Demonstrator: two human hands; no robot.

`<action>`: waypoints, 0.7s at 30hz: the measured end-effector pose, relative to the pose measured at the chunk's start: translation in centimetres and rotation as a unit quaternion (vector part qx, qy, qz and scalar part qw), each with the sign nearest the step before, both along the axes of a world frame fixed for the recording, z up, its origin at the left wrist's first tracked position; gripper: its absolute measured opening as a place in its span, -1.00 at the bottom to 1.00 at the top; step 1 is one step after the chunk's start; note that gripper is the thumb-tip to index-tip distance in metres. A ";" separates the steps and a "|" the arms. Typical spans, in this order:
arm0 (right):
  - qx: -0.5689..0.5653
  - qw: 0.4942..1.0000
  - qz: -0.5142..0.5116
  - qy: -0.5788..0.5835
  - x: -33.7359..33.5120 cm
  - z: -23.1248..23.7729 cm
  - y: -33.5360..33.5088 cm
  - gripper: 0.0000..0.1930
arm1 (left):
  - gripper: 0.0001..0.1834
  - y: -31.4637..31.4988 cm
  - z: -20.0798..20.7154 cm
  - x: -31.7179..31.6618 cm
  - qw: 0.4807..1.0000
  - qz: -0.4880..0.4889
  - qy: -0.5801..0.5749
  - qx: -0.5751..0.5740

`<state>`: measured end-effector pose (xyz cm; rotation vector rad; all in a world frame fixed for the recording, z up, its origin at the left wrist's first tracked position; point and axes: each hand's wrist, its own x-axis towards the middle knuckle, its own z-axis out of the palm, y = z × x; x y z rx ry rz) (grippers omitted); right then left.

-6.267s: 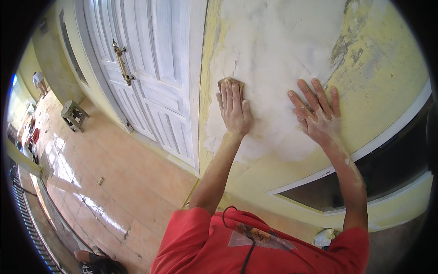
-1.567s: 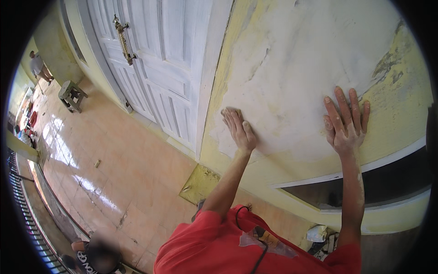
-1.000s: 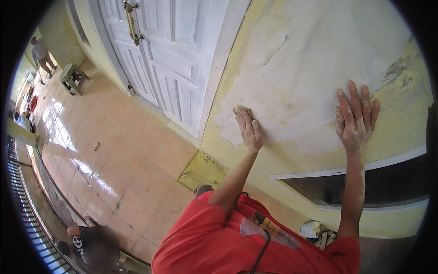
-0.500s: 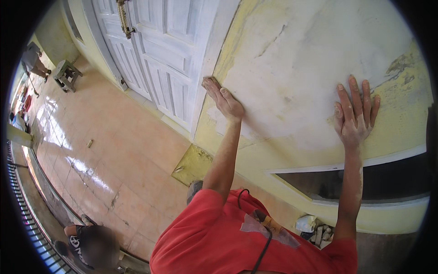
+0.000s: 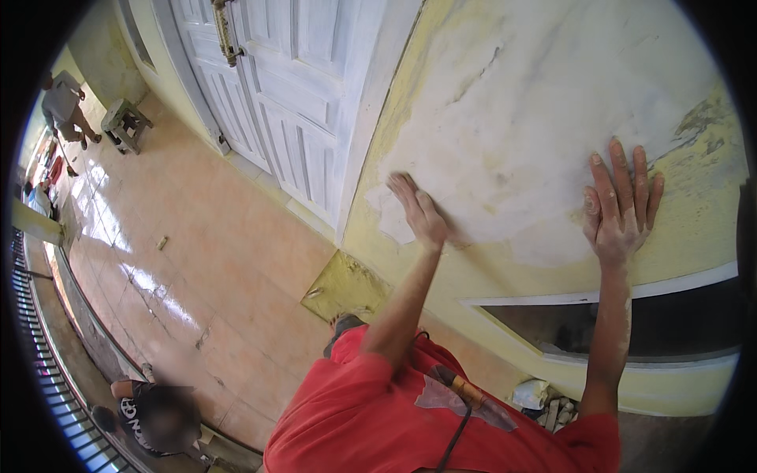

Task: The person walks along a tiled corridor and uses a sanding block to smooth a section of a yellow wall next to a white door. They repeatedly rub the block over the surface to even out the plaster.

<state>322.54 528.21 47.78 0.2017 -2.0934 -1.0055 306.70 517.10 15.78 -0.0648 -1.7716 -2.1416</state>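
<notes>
My left hand (image 5: 419, 211) is against the white-patched yellow wall (image 5: 512, 150), right of the door frame. Its dusty fingers are pressed together, with the thumb alongside. Whatever may be under its palm is hidden from me. Farther right, my right hand (image 5: 620, 206) lies flat on the wall with spread fingers, holding nothing. Pale dust coats both hands. A crack (image 5: 479, 75) runs through the white patch, and rough, flaking paint (image 5: 704, 118) shows beyond my right fingertips.
A white panelled door (image 5: 303, 87) stands left. Below the wall are a dark window opening (image 5: 615, 327) and rubble (image 5: 558, 411). A yellow-stained square (image 5: 347, 285) lies by my feet. A stool (image 5: 124, 126) and a person (image 5: 67, 106) are far left; another person (image 5: 162, 418) is lower left.
My left hand has slid down and right along the wall, away from the door frame. My right hand keeps its place on the wall. The far person has shifted slightly.
</notes>
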 end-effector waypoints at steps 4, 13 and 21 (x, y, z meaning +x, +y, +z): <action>0.007 1.000 -0.015 -0.011 -0.6 0.3 -0.9 -0.66 | -0.31 -0.6 0.0 0.5 0.999 0.014 -0.028 0.042; 0.020 1.000 0.004 0.000 0.0 0.1 0.4 -0.64 | -0.33 -1.9 1.3 -2.4 0.995 0.065 -0.067 0.047; 0.022 1.000 0.021 0.001 0.1 0.1 0.8 -0.65 | -0.32 -0.8 0.6 -0.8 0.996 0.027 -0.059 0.057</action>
